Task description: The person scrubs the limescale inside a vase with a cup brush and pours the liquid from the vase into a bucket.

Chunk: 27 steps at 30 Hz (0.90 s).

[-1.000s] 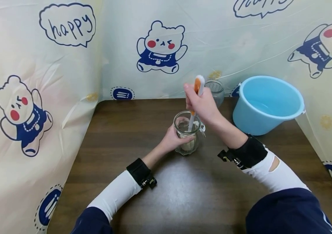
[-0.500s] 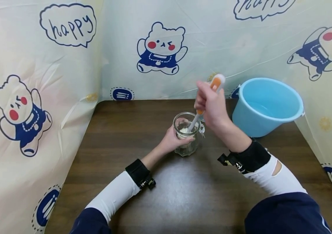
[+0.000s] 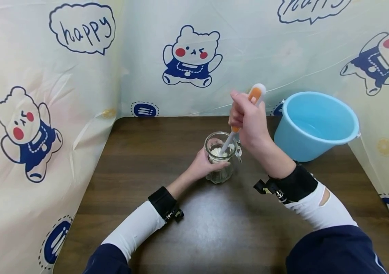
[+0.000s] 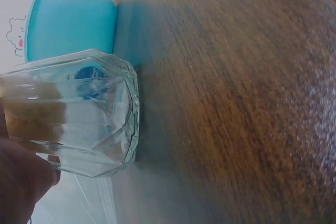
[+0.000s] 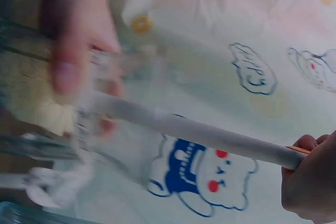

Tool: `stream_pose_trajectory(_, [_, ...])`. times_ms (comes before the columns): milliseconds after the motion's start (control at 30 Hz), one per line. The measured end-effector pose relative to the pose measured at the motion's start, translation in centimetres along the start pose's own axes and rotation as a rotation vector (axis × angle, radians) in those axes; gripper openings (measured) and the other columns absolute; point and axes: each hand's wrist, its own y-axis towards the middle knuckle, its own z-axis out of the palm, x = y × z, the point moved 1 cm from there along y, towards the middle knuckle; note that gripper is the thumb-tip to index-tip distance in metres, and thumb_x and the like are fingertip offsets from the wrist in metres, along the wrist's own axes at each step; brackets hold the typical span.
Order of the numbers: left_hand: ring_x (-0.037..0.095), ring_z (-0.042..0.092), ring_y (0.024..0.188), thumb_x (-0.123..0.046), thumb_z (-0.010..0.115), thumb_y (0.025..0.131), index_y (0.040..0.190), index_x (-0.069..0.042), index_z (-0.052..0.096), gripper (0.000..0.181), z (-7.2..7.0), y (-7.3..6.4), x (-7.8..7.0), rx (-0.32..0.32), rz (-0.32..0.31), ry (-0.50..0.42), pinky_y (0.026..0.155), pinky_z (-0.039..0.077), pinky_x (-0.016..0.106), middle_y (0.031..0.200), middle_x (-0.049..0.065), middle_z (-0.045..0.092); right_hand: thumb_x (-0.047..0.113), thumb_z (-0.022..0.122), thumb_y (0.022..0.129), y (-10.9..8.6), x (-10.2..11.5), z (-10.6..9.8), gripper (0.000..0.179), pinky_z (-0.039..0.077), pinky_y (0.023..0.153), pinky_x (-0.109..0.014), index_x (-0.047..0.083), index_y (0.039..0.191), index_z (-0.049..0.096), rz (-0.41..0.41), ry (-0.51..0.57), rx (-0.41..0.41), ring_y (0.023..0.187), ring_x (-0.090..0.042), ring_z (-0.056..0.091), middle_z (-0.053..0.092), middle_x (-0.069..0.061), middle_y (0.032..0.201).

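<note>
A clear glass jar (image 3: 219, 176) with a wire clasp stands on the brown table, its mouth facing up. My left hand (image 3: 202, 165) is wrapped round the jar's left side, thumb across the front. My right hand (image 3: 253, 125) grips the orange-and-white handle of a bottle brush (image 3: 256, 93). The brush leans right, its grey-white shaft (image 5: 210, 135) running down through the jar's mouth. Its pale head sits in the upper part of the jar; in the left wrist view the jar's lower part (image 4: 100, 129) shows clear glass below the head.
A light-blue bucket (image 3: 317, 129) stands at the back right, close to my right forearm. The brown table (image 3: 139, 152) meets a printed cloth backdrop (image 3: 139, 57) at the back and sides.
My right hand has moved right and tilted the brush to the right, and the brush head has risen inside the jar. The hand now hides a second glass jar behind it. My left hand stays put.
</note>
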Motion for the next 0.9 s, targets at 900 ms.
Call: stream_pose_trajectory(900, [0.016,0.058,0.1,-0.011,0.082,0.074,0.132,-0.002,0.045,0.069,-0.1,-0.1,-1.0,0.014,-0.003,-0.004,0.088,0.049,0.032,0.117,0.016,0.061,0.004,0.049,0.095,-0.6,-1.6,0.2,0.045,0.015,0.039,-0.028,0.014,0.053,0.037,-0.167,0.055,-0.021,0.04,-0.014,0.021,0.027,0.004,0.047])
